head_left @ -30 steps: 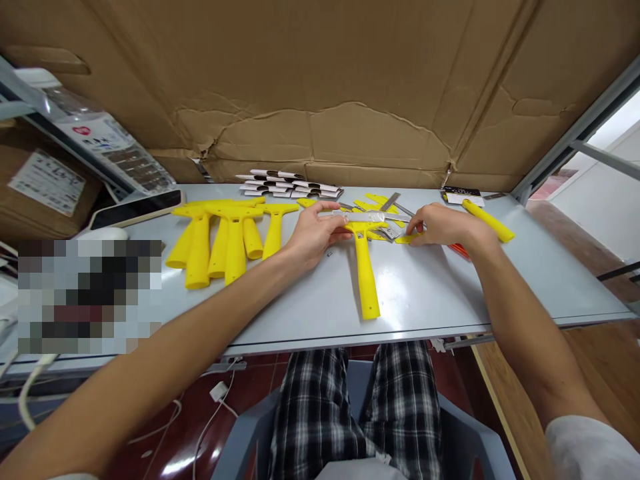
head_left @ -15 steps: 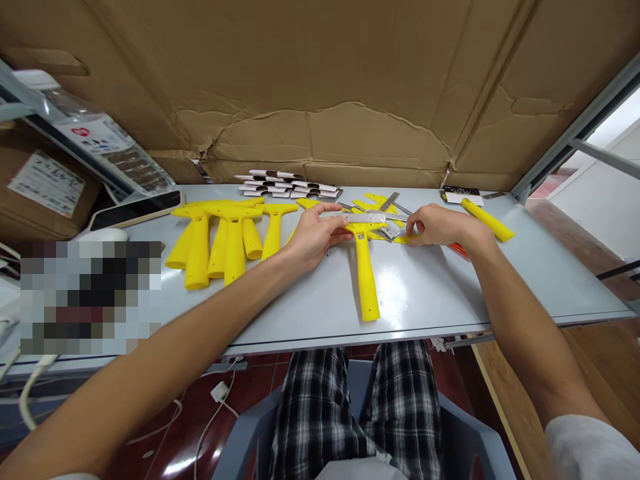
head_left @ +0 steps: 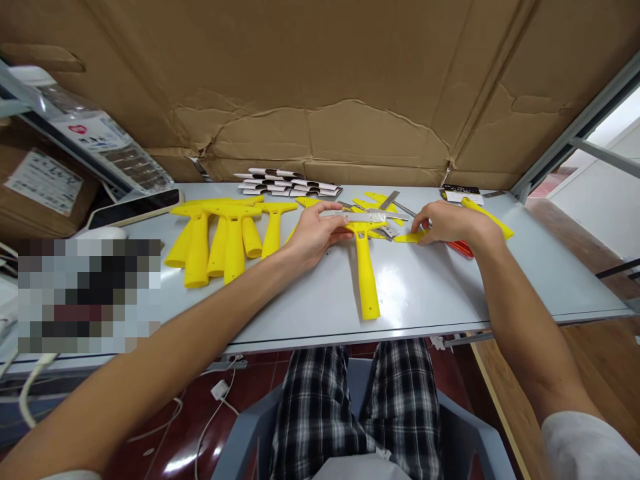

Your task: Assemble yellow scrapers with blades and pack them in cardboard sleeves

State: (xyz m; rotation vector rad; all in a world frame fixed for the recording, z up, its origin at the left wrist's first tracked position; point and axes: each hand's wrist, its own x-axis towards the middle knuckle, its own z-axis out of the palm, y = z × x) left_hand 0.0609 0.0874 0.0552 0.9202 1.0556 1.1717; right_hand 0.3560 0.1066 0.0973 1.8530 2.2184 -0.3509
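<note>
- Right hand (head_left: 445, 223): compared with half a second ago, it sits slightly farther right, and its fingertips stand farther from the right end of the metal strip (head_left: 345, 217).
- Yellow flat piece (head_left: 407, 238): more of its surface is now visible at the right fingertips. The thumb and finger are close together there, touching or nearly touching it; whether they pinch it cannot be told.
- Red item (head_left: 460, 249): it shows more fully below the right wrist than before.
- Left hand (head_left: 317, 233): position unchanged. The grip is narrow, with thumb and fingers closed on the left end of the yellow tool's crosspiece and the metal strip.
- Yellow tool (head_left: 368, 280): position essentially unchanged, in front of the person, with its handle directed toward the near edge of the table (head_left: 300, 310). The metal strip lies along its crosspiece.
- Implication, by judgement: the left hand steadies the tool and strip as one unit, while the right hand works separately among the loose parts.
- Loose blades (head_left: 390, 200): these lie mixed with yellow pieces behind the tool. More yellow tools (head_left: 197, 250) lie to the left, beyond the left forearm.
</note>
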